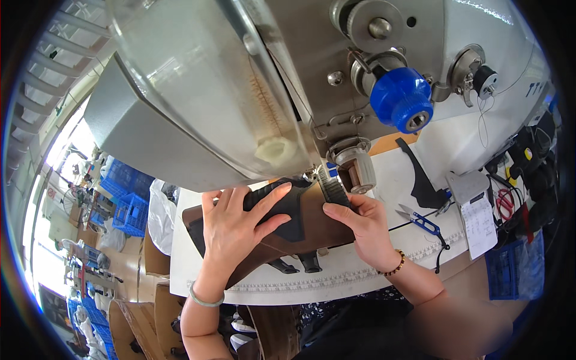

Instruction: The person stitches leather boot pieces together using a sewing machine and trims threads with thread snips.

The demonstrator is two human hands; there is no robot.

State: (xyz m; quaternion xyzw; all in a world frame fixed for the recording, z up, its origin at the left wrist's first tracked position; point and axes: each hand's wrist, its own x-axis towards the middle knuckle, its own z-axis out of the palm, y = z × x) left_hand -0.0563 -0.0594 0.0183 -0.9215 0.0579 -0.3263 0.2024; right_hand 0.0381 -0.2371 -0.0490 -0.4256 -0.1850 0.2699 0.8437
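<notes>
brown piece (319,223) lies between the hands (233,227) (371,229), touching both.

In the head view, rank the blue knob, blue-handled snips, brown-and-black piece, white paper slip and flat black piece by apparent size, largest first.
1. Brown-and-black piece, though partly covered
2. Blue knob, perhaps enlarged by nearness
3. White paper slip and flat black piece: too alike to rank
4. Blue-handled snips

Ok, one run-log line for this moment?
left hand: spread on brown-and-black piece; right hand: holding its right end; sewing machine: above piece; blue-handled snips: on table
</notes>
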